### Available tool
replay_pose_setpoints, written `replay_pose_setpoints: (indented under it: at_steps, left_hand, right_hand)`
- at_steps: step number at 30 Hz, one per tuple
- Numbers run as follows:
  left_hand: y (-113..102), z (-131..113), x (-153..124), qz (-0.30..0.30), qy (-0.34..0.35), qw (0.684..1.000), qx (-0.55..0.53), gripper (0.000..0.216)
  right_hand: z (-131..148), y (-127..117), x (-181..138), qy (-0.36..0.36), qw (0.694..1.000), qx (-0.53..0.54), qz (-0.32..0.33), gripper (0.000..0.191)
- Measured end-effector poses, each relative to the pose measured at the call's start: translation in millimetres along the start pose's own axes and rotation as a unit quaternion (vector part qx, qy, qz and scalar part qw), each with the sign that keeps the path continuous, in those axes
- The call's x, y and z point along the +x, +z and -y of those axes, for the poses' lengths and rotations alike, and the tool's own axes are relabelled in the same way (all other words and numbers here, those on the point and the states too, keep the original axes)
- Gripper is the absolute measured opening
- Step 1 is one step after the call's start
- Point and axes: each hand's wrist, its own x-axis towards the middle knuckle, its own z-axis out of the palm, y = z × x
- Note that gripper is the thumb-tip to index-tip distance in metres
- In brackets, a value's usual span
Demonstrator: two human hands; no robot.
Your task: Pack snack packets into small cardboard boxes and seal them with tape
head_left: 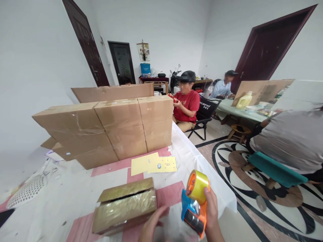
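Observation:
In the head view, my right hand [212, 210] is closed around an orange and blue tape dispenser [203, 215] loaded with a wide roll of yellowish clear tape [202, 185]. A small cardboard box [126, 210] lies on the table in front of me, its top flaps almost meeting with a dark gap between them. Shiny tape covers much of its surface. My left hand [154, 222] is beside the box's right end, fingers stretched out and holding nothing. Whether the fingertips touch the box I cannot tell.
Large stacked cartons [121, 127] form a wall across the table's far side. Yellow cards [145, 163] lie before them, and a white perforated basket [27, 190] is at left. A person in red [188, 104] sits beyond; others sit at a table [227, 107] on the right.

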Motion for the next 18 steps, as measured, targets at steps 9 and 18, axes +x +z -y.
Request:
replay_pose_setpoints:
  at_steps: [9, 18]
  left_hand:
    - [44, -30, 18, -0.09, -0.136, 0.978, -0.132, 0.047]
    - [28, -67, 32, 0.0, -0.141, 0.984, -0.113, 0.032]
  right_hand:
    - [-2, 33, -15, -0.04, 0.989, -0.05, 0.132, 0.049]
    - [7, 58, -14, -0.094, 0.991, -0.034, 0.085, 0.04]
